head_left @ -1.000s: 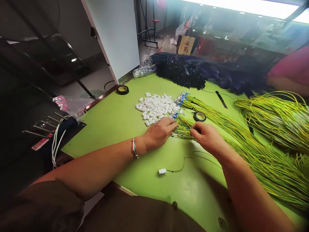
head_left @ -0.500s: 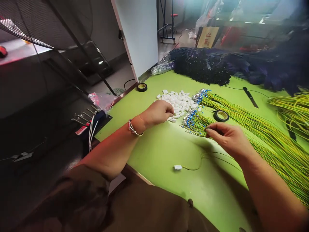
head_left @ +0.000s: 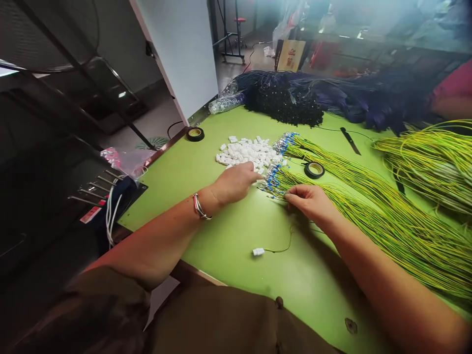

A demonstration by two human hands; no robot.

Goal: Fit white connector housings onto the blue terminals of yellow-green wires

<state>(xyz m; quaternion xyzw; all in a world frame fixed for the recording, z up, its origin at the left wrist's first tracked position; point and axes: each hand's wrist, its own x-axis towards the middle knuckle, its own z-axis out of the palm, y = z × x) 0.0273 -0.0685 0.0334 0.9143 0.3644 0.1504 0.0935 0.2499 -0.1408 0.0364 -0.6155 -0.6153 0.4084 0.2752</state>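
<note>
My left hand is at the near edge of a heap of small white plastic connector housings. Its fingers are closed, and whatever lies in them is hidden. My right hand pinches with thumb and forefinger at the near side of a bundle of yellow-green wires, apparently on a wire close to its tip. Silver terminals with blue collars end these wires, just beyond my fingertips. Closer to me, a white connector fixed on a single thin wire lies on the green tabletop.
A black tape roll rests on the wires, another tape roll near the left edge. Behind are a dark blade-like strip and a pile of dark wires. Coiled yellow-green wire lies right. A pink sleeve shows far right.
The view has turned right, so the scene sits further left. My left hand has moved from the connector heap toward the terminals, and my right hand has come closer to it.
</note>
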